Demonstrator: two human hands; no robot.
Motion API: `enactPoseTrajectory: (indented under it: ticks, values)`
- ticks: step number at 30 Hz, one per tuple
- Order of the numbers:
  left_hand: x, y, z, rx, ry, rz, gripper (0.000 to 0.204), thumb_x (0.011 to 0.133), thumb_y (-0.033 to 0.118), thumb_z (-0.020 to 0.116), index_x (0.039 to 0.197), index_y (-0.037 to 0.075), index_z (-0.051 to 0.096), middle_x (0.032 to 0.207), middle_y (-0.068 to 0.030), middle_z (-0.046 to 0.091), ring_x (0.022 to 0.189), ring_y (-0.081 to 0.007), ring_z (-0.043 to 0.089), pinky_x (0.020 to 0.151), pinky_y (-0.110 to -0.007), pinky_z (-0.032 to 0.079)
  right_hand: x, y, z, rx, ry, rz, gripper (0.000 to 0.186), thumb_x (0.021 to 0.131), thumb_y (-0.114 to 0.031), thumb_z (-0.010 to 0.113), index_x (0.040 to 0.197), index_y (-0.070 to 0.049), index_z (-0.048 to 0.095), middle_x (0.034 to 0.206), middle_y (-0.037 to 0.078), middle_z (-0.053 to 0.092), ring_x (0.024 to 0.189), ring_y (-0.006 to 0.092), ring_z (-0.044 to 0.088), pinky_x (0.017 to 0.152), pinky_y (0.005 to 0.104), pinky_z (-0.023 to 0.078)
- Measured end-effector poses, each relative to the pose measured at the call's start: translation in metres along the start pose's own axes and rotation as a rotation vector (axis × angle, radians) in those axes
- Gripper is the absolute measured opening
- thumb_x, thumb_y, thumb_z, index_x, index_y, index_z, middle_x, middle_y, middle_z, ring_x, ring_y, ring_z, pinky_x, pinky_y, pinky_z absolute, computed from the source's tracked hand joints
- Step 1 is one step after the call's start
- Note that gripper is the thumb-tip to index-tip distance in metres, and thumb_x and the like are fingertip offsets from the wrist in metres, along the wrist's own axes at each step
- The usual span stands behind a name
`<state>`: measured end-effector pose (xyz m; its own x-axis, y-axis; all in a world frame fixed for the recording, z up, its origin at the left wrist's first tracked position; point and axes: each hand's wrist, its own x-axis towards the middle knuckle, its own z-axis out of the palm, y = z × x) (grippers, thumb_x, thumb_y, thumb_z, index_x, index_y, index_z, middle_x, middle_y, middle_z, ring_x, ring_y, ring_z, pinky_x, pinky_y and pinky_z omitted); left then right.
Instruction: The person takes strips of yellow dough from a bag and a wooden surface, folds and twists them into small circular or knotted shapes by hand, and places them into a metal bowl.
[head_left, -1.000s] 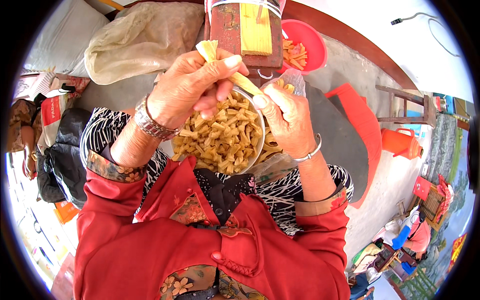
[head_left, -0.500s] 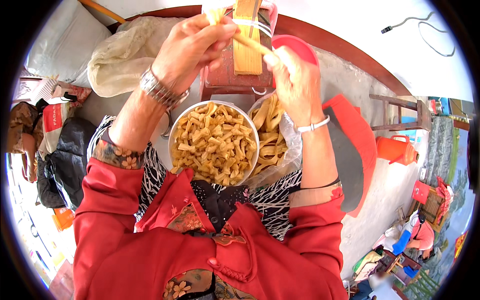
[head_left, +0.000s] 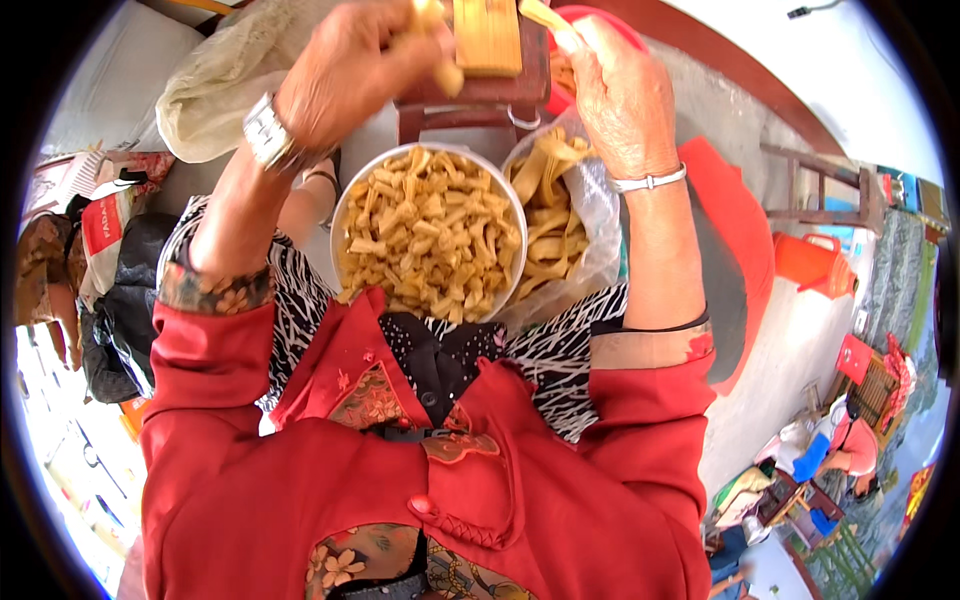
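Observation:
My left hand (head_left: 362, 75), raised at the upper left and slightly blurred, is closed on a short tan knotted strip (head_left: 450, 78) that looks like tofu skin. At the upper right, my right hand (head_left: 628, 98) pinches the end of a tan strip (head_left: 543, 17) between thumb and fingers; part of that strip lies beyond the picture's top edge. Below and between the hands, a round white tub (head_left: 338, 262) is heaped with short knotted pieces (head_left: 425, 235). Touching its right side, a clear plastic bag (head_left: 600, 235) holds long flat strips (head_left: 550, 245).
Beyond the tub stands a dark red stool (head_left: 425, 88) bearing a wooden block (head_left: 487, 38). A red basin (head_left: 560, 98) sits behind my right hand. On the right are a red-and-grey mat (head_left: 742, 270), a wooden stool (head_left: 868, 200) and an orange jug (head_left: 812, 262). A pale sack (head_left: 215, 95) lies left.
My hands have moved apart; the strip stretched between them beside the wooden block is now separated, a piece in each hand. The tub and stool appear higher in the view.

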<state>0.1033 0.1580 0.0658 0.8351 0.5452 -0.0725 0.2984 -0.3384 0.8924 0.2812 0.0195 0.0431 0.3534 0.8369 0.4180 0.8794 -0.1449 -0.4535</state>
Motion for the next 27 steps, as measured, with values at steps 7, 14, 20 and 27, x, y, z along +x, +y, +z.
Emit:
enactPoseTrajectory:
  ticks: [7,14,20,27]
  values:
    - [-0.074,-0.056,0.074,0.437,-0.794,0.135,0.028,0.073,0.025,0.073,0.085,0.004,0.059,0.076,-0.0148,0.063,0.076,-0.032,0.062,0.069,-0.042,0.048,-0.032,-0.032,-0.001,0.047,-0.098,-0.121,0.021,0.09,-0.017,0.053,0.077,-0.004,0.044,0.063,0.016,0.048,0.059,0.0329,0.052,0.053,0.0395,0.041]
    - [-0.085,-0.073,0.09,0.623,-0.824,0.089,0.03,0.073,0.026,0.07,0.092,0.007,0.056,0.08,-0.015,0.063,0.081,-0.0341,0.062,0.067,-0.044,0.048,-0.046,-0.041,0.001,0.221,-0.114,-0.17,0.02,0.089,-0.017,0.055,0.077,-0.005,0.045,0.062,0.016,0.049,0.059,0.0337,0.055,0.049,0.0396,0.04]
    - [-0.064,-0.061,0.079,-0.249,-0.504,-0.12,0.024,0.088,0.023,0.052,0.101,0.005,0.059,0.082,-0.0122,0.065,0.081,-0.0253,0.065,0.069,-0.037,0.053,-0.066,-0.073,0.016,0.457,-0.138,-0.175,0.019,0.085,-0.028,0.057,0.083,-0.008,0.055,0.065,0.012,0.057,0.061,0.0336,0.059,0.053,0.0414,0.045]
    - [-0.052,-0.046,0.058,-1.226,-0.522,-0.602,0.043,0.098,0.034,0.039,0.116,-0.003,0.05,0.081,-0.0038,0.059,0.068,-0.012,0.055,0.066,-0.027,0.047,-0.11,-0.115,0.034,0.7,-0.387,-0.158,0.015,0.084,-0.02,0.062,0.08,-0.007,0.054,0.072,0.006,0.055,0.069,0.0275,0.057,0.061,0.0381,0.039]
